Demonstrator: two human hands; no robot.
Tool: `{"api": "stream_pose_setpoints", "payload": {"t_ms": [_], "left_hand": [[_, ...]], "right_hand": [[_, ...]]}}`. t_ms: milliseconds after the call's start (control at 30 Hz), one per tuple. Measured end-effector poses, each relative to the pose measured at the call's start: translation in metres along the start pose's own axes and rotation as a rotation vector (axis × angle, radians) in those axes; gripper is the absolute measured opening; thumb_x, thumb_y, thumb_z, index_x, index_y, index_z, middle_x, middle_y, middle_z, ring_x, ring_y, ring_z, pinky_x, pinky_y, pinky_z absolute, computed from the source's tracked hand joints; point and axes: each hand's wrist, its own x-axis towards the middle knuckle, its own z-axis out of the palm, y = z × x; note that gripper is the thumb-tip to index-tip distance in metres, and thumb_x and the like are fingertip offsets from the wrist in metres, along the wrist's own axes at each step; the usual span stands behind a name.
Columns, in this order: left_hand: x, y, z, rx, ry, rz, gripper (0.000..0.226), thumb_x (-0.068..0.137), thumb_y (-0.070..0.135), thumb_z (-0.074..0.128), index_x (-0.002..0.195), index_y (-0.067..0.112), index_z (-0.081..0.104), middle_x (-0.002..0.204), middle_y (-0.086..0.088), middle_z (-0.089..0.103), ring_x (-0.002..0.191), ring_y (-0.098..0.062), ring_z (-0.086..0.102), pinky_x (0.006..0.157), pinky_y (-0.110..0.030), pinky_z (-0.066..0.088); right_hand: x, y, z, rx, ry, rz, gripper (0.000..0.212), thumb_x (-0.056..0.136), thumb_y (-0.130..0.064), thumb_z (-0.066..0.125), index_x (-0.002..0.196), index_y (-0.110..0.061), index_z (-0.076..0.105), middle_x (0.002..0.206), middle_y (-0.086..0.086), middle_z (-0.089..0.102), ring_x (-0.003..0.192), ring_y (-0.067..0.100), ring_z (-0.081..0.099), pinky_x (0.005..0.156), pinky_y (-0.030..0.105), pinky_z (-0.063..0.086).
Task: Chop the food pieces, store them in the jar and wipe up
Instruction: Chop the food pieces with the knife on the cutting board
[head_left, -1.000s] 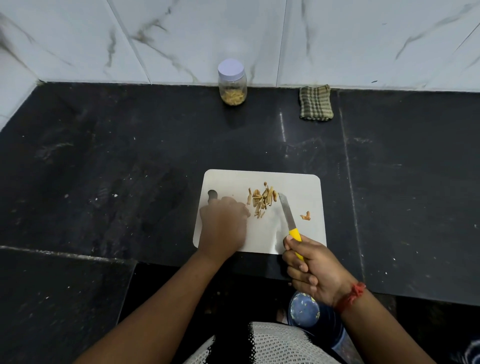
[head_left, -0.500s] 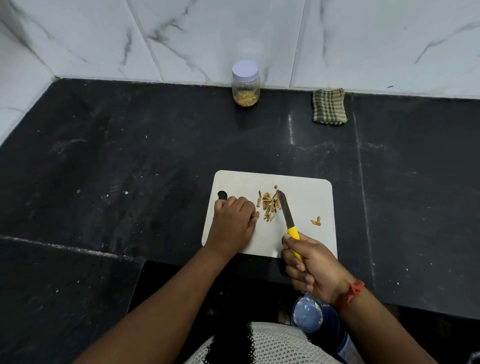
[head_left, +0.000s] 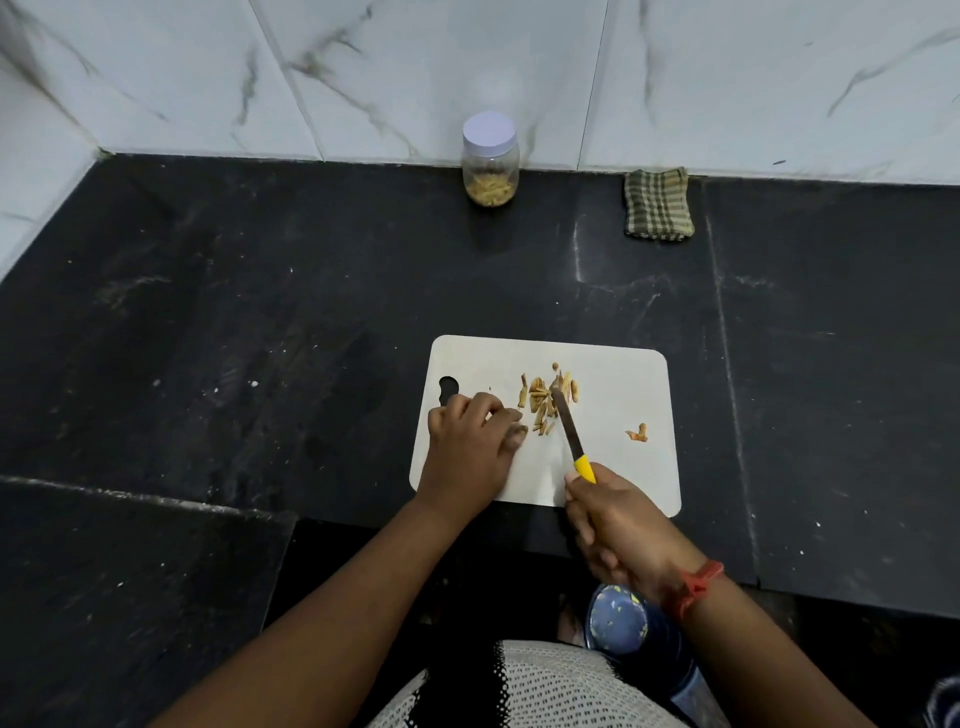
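Food pieces (head_left: 546, 402) lay piled mid-board on the white cutting board (head_left: 613, 415), knife (head_left: 570, 434) tip among them, one stray bit (head_left: 638, 433) apart to the right. Right hand (head_left: 621, 530) gripped the yellow handle, fingers wrapped round it and hiding most of it; left hand (head_left: 470, 449) rested curled on the board beside the pile, holding nothing visible. Jar (head_left: 490, 158), lidded and part filled, and checked cloth (head_left: 658, 203) sat by the wall; a blue container (head_left: 623, 623) below the counter was partly hidden.
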Motion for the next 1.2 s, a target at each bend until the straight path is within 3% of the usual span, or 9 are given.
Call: {"api": "stream_pose_setpoints", "payload": {"t_ms": [100, 233, 400, 567, 700, 867, 1200], "left_hand": [[0.002, -0.002, -0.001, -0.022, -0.040, -0.017, 0.010, 0.093, 0.036, 0.066, 0.097, 0.031, 0.073, 0.103, 0.007, 0.059, 0.099, -0.017, 0.047, 0.082, -0.035, 0.026], [0.000, 0.002, 0.000, -0.036, -0.056, -0.042, 0.010, 0.093, 0.035, 0.065, 0.100, 0.033, 0.071, 0.103, 0.009, 0.060, 0.098, -0.017, 0.049, 0.082, -0.035, 0.026], [0.001, 0.007, -0.003, -0.025, -0.065, -0.099, 0.012, 0.089, 0.041, 0.069, 0.092, 0.029, 0.072, 0.102, 0.006, 0.056, 0.098, -0.019, 0.047, 0.083, -0.038, 0.030], [-0.004, 0.004, -0.004, -0.057, -0.057, -0.110, 0.015, 0.093, 0.037, 0.065, 0.103, 0.028, 0.071, 0.110, 0.004, 0.057, 0.104, -0.021, 0.047, 0.086, -0.040, 0.034], [-0.011, 0.000, -0.003, -0.094, -0.074, -0.135, 0.014, 0.092, 0.037, 0.067, 0.102, 0.029, 0.073, 0.106, 0.006, 0.055, 0.103, -0.018, 0.045, 0.086, -0.036, 0.026], [-0.009, 0.005, -0.003, -0.155, -0.102, -0.212, 0.017, 0.091, 0.039, 0.068, 0.107, 0.033, 0.073, 0.103, 0.009, 0.053, 0.104, -0.017, 0.043, 0.087, -0.035, 0.024], [-0.006, 0.010, -0.002, -0.217, -0.140, -0.306, 0.012, 0.091, 0.038, 0.070, 0.100, 0.033, 0.074, 0.097, 0.015, 0.046, 0.105, -0.016, 0.041, 0.085, -0.033, 0.021]], "right_hand": [[0.002, 0.011, 0.004, -0.366, 0.096, -0.080, 0.027, 0.104, -0.036, 0.038, 0.092, -0.013, 0.039, 0.060, 0.007, 0.056, 0.033, 0.019, 0.035, 0.037, 0.020, 0.029], [0.003, 0.020, 0.011, -0.573, 0.144, -0.155, 0.019, 0.105, -0.034, 0.036, 0.096, -0.018, 0.041, 0.072, 0.020, 0.062, 0.031, 0.016, 0.040, 0.035, 0.019, 0.031], [0.003, 0.025, 0.015, -0.604, 0.171, -0.155, 0.018, 0.105, -0.031, 0.036, 0.093, -0.018, 0.040, 0.072, 0.020, 0.063, 0.032, 0.017, 0.041, 0.035, 0.021, 0.032], [0.002, 0.027, 0.019, -0.624, 0.169, -0.152, 0.018, 0.105, -0.030, 0.036, 0.099, -0.014, 0.042, 0.069, 0.014, 0.060, 0.029, 0.010, 0.038, 0.034, 0.018, 0.029], [0.004, 0.030, 0.022, -0.719, 0.182, -0.167, 0.015, 0.105, -0.027, 0.036, 0.097, -0.016, 0.042, 0.070, 0.013, 0.062, 0.030, 0.004, 0.043, 0.033, 0.018, 0.030], [0.010, 0.035, 0.023, -0.790, 0.204, -0.172, 0.013, 0.104, -0.027, 0.036, 0.100, -0.016, 0.043, 0.070, 0.010, 0.060, 0.044, 0.013, 0.048, 0.039, 0.022, 0.033], [0.013, 0.035, 0.025, -0.858, 0.216, -0.195, 0.015, 0.104, -0.028, 0.035, 0.106, -0.016, 0.043, 0.075, 0.008, 0.059, 0.054, 0.016, 0.049, 0.045, 0.022, 0.032]]}}
